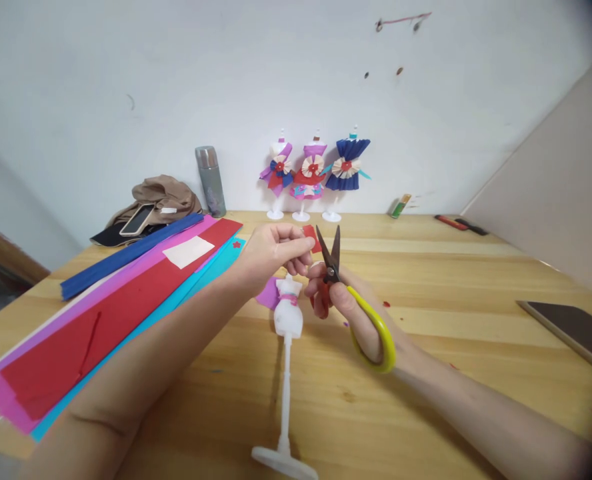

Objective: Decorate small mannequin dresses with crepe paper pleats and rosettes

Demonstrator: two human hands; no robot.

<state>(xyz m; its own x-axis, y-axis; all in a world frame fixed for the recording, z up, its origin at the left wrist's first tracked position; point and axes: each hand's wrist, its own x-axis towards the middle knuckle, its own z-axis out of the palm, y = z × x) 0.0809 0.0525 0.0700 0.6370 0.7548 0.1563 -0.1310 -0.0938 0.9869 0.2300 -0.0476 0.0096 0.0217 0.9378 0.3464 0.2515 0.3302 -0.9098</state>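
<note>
left hand (279, 248) pinched red paper (311, 235), right hand (346, 299) gripped scissors (331, 272), blades (336, 248) parted, mannequin (289, 320) stood at 6 o'clock

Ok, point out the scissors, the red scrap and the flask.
Scissors (331, 272): head view, on the pivot.
Red scrap (313, 235): head view, above the fingertips.
Flask (212, 187): head view, mid-body.

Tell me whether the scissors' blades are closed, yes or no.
No, the blades of the scissors in the right hand are spread apart in a V.
</note>
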